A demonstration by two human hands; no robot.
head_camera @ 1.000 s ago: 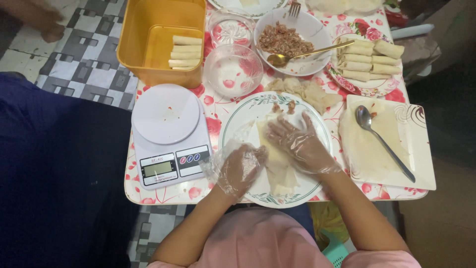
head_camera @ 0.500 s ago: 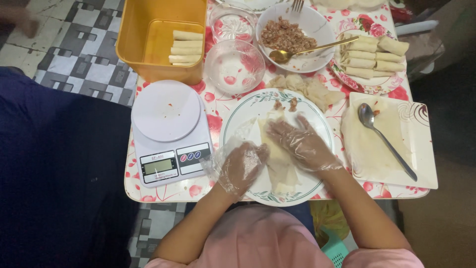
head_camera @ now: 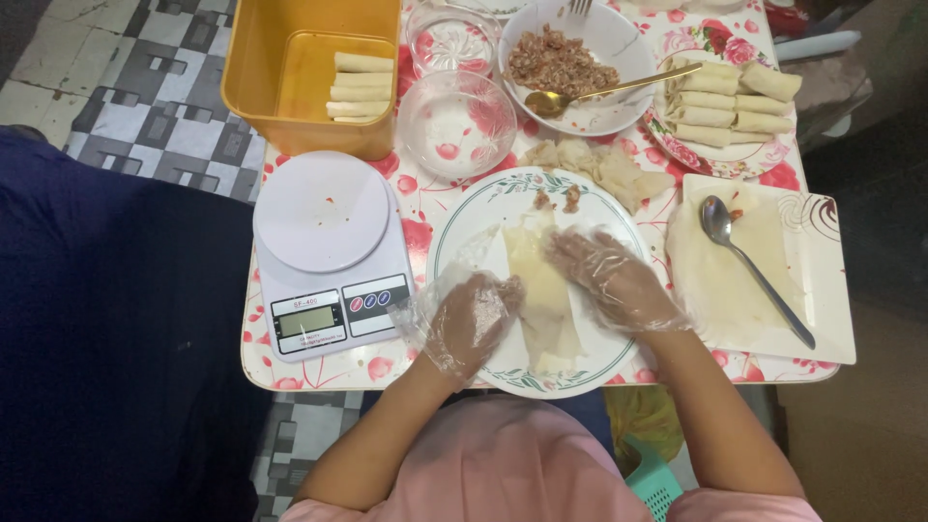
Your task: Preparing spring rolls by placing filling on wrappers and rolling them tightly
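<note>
While both hands are working inside loose clear plastic gloves, the left hand is pressing its curled fingers against the left edge of a pale spring-roll wrapper, and the right hand is lying flat with fingers spread on its right edge; neither is clenching. That wrapper is lying folded lengthwise in the middle of the round floral-rimmed plate, with two small bits of filling at the plate's 12 o'clock.

By its look, the sheet is thin, limp and light, probably tearing easily and clinging a little to the gloves, so holding it by the long folded edges with flat fingers seems safest, not pinching the middle.

Counting outward: one white kitchen scale is sitting at 9 o'clock from the plate; one yellow tub at 11 o'clock is holding about four finished rolls; two clear glass bowls are standing at 12 o'clock; one white bowl of minced filling is carrying a gold spoon; roughly six rolls are resting on a flowered plate at 1 o'clock; one steel spoon is lying on a square plate of wrappers at 3 o'clock.
</note>
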